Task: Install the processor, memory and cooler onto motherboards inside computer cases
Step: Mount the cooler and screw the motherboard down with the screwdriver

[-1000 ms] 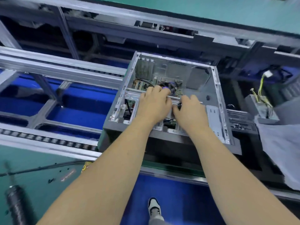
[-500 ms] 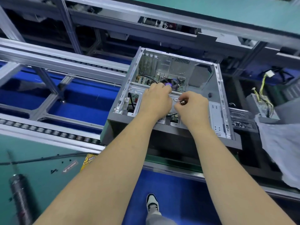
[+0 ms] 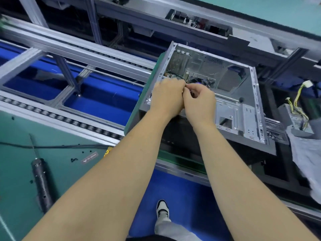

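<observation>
Both hands meet over the open computer case (image 3: pixel 243 108), which lies on its side on the conveyor frame beyond the green bench (image 3: pixel 17 136). The left hand (image 3: pixel 166 98) and right hand (image 3: pixel 199 101) touch, fingers curled together around something too small to identify, just in front of the cooler fan (image 3: pixel 199 80) on the motherboard (image 3: pixel 175 73). A black electric screwdriver (image 3: pixel 41 181) lies on the bench, well apart

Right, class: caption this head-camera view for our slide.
Both hands, left hand and right hand, meet over an open computer case on the conveyor line.
</observation>
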Tool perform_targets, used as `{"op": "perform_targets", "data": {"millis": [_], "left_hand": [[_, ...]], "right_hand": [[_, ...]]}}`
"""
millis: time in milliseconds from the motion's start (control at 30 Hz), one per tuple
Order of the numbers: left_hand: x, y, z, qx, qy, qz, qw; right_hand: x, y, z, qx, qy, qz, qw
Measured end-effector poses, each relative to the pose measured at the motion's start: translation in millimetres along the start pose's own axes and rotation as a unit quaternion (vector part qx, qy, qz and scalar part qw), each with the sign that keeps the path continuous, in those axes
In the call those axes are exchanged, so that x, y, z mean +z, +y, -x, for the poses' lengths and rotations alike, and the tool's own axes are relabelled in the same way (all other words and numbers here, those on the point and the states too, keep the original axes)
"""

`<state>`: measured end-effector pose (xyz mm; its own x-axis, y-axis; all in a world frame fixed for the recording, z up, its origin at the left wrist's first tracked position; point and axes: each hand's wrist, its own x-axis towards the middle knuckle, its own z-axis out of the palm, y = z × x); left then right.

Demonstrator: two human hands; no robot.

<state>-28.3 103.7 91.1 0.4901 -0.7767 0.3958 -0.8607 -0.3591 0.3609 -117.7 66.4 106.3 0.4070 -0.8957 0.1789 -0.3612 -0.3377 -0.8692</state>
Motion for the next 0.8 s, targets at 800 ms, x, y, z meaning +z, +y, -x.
{"op": "perform_targets", "data": {"millis": [800], "left_hand": [[-60, -295, 408, -0.62, 0.081, -0.028, 0.78]], "right_hand": [[349, -10, 327, -0.145, -0.501, 0.163, 0.838]]}}
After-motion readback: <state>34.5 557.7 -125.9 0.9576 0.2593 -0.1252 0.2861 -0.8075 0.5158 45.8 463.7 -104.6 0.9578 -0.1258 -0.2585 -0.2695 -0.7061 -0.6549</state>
